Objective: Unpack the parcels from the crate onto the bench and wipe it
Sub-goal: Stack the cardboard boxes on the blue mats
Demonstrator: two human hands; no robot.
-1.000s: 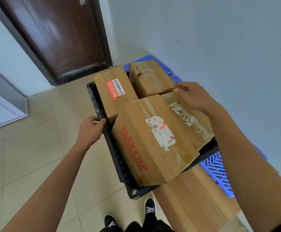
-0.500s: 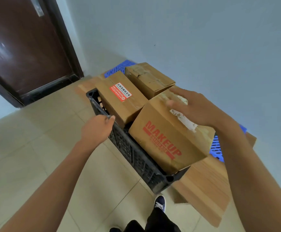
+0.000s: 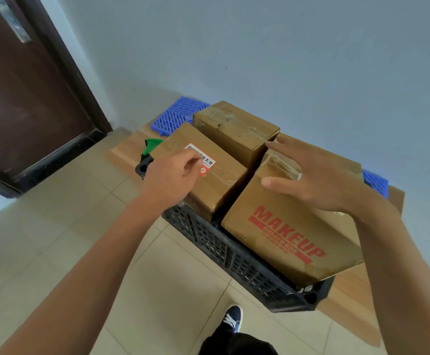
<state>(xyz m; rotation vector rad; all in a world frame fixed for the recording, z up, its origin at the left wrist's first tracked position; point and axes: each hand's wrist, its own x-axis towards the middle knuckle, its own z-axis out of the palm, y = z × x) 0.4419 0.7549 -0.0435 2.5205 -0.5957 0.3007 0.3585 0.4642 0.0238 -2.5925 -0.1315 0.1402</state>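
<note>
A black slatted crate point(image 3: 234, 254) stands on a low wooden bench point(image 3: 349, 303) against the wall. Three cardboard parcels fill it: a large one printed MAKEUP point(image 3: 285, 234) at the near right, one with a red and white label point(image 3: 224, 180) at the left, and a taped one point(image 3: 234, 126) at the back. My left hand point(image 3: 173, 178) hovers over the labelled parcel, its fingers loosely curled and holding nothing. My right hand point(image 3: 311, 175) is spread flat just above the MAKEUP parcel's top. A green cloth point(image 3: 151, 146) lies at the crate's far left corner.
Blue plastic grids point(image 3: 175, 115) lie on the bench behind the crate, along the grey wall. A dark wooden door point(image 3: 29, 98) stands at the left. The floor is beige tile, and my shoe point(image 3: 232, 319) is close to the bench's front edge.
My left hand has let go of the crate's rim and moved over the labelled parcel. My right hand has lifted off the MAKEUP parcel's far edge and spread open.
</note>
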